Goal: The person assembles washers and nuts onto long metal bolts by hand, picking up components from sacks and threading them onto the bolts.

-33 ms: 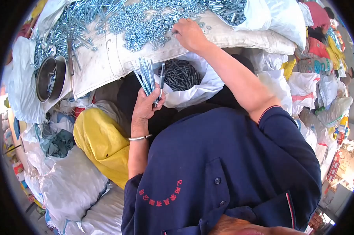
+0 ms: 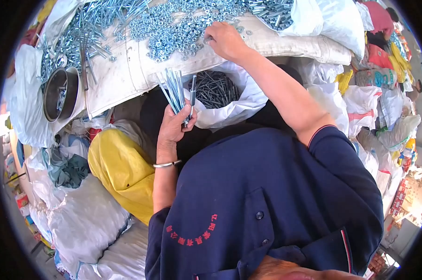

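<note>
The left hand [image 2: 176, 122] grips a bundle of metal rods [image 2: 174, 93] before the tabletop [image 2: 285, 45]. The right hand [image 2: 226, 41], fingers curled, meets the loose nuts [image 2: 166, 44] there; its grip cannot be determined. Apparent step: nut pick-up. Lifting calls for a fingertip pinch.

We hold our left hand [image 2: 176, 122] clenched left of centre, left forearm [image 2: 165, 186] vertical; our right arm [image 2: 285, 95] slants to upper centre, right hand [image 2: 226, 41] palm-down, fingers [image 2: 212, 31] bent.

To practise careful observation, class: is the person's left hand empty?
No, the left hand grips a bundle of thin silvery rods.
</note>
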Demonstrator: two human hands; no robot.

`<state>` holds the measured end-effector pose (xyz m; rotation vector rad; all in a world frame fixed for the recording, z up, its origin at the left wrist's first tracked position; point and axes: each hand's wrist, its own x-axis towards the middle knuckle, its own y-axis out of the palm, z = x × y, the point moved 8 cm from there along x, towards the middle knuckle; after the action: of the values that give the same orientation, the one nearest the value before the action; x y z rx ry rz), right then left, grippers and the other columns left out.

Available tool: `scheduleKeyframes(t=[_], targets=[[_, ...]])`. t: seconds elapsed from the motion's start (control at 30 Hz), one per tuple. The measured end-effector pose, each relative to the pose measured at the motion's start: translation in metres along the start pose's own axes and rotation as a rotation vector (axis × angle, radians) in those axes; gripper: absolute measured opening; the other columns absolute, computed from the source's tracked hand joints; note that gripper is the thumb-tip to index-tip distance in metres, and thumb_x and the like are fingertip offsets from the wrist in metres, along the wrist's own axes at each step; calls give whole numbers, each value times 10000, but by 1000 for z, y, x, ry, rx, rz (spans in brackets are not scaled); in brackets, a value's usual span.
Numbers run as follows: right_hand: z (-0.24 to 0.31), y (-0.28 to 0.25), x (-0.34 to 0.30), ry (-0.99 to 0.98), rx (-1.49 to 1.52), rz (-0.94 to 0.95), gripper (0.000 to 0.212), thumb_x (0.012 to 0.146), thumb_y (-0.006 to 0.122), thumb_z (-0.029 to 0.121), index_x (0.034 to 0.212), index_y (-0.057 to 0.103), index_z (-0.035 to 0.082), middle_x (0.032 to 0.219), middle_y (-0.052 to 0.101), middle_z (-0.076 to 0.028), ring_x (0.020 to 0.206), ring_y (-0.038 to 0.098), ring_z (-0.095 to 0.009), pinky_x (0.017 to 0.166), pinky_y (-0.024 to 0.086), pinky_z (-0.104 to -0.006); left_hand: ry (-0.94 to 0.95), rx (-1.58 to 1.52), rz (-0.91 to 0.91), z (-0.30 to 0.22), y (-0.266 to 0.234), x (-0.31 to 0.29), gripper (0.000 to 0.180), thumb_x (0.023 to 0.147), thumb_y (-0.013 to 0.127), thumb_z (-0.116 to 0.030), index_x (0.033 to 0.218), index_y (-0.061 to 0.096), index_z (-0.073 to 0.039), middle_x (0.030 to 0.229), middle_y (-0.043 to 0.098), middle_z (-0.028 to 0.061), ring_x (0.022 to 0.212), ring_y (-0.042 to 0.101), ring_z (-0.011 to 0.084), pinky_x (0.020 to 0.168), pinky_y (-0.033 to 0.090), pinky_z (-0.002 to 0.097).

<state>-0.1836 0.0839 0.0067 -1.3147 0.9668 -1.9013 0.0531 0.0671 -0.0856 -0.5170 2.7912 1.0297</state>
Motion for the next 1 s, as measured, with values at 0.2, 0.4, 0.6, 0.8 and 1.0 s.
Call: scheduleKeyframes(t=[0.2, 0.4, 0.6, 0.8, 1.0], targets=[[0, 8, 6, 91, 525, 133, 151, 790, 617, 20, 934, 664, 26, 808, 637, -122, 776, 629, -318, 725, 508, -403, 20, 54, -19, 1, 0, 1, 197, 956, 627, -245, 963, 493, -100, 731, 540, 59, 515, 456, 88, 391, 263, 194], [16, 17, 9, -79, 107, 143, 170, 807, 626, 55, 966, 677, 24, 876, 687, -137, 801, 653, -327, 753, 517, -397, 20, 31, -51, 0, 4, 5, 240, 922, 691, -257, 922, 548, -66, 683, 557, 66, 513, 482, 101, 396, 292, 208], [8, 14, 19, 35, 196, 268, 199, 811, 629, 64, 1001, 689, 49, 864, 701, -135, 809, 663, -322, 741, 515, -391, 2, 43, -15, 2, 3, 5, 257, 917, 698, -266, 914, 549, -57, 688, 556, 66, 513, 481, 103, 395, 294, 209], [6, 9, 21, 63, 380, 269, 147, 822, 639, 79, 956, 689, 45, 844, 692, -151, 813, 667, -315, 730, 519, -391, -5, 34, -44, 3, 0, 4, 250, 916, 697, -261, 907, 549, -60, 694, 560, 65, 514, 486, 104, 395, 292, 208], [15, 26, 18, -33, 134, 279, 132, 821, 638, 78, 937, 682, 33, 883, 695, -162, 858, 664, -362, 770, 525, -414, -15, 27, -21, 5, 2, 7, 240, 919, 692, -252, 919, 544, -63, 697, 559, 65, 514, 489, 104, 392, 284, 207]])
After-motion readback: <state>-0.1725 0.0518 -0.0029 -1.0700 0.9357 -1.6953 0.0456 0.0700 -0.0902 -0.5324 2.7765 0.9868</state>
